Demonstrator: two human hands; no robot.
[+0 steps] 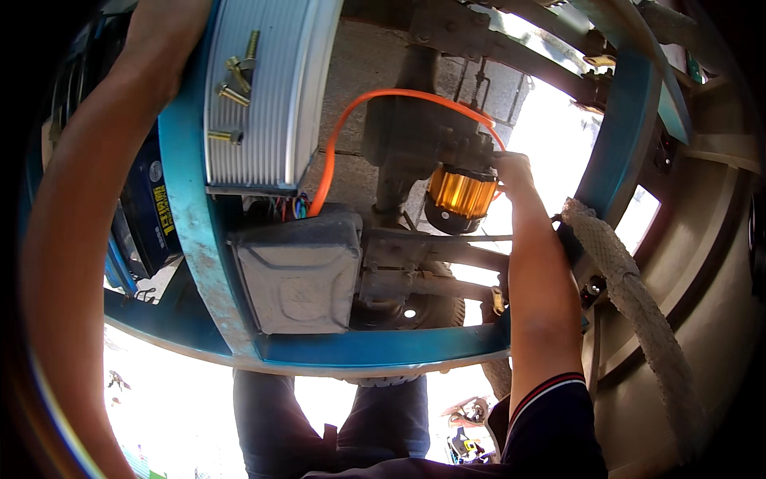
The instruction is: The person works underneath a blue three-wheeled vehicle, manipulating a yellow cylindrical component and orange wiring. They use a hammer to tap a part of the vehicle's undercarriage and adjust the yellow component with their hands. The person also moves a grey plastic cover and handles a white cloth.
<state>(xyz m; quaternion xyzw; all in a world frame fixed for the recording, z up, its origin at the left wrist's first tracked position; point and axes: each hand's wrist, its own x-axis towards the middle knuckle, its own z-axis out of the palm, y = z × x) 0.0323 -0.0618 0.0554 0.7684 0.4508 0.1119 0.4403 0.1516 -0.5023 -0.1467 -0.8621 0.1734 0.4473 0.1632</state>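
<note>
Taking the gold cylinder (469, 191) as the landmark, dark trousers (383, 423) are seen nearest, well below it, with a dark sleeve (558, 427) to their right. Between trousers and cylinder, a blue bar (383, 347) is set crosswise, and part of a black wheel (447, 311) is seen beyond it. To the lower left of the cylinder, a grey box (301, 279) is placed against the blue frame. To its right, a pale wrapped tube (638, 307) is slanted downward.

The cylinder itself is fixed beneath dark metal parts. Just beside its right side, the right hand (515, 172) is held partly curled, at the end stretch of the orange cable (407, 93); the fingers are mostly hidden, so whether the cable is gripped cannot be told. The cable is arched over the cylinder and led down leftward to the grey box.

Farther off, to the upper left of the cylinder, four bolts (234, 96) are seen on a ridged silver box (271, 140). Beyond its left edge, the left hand (171, 24) is cut off by the upper edge of the view; its opening and any hold cannot be told.
</note>
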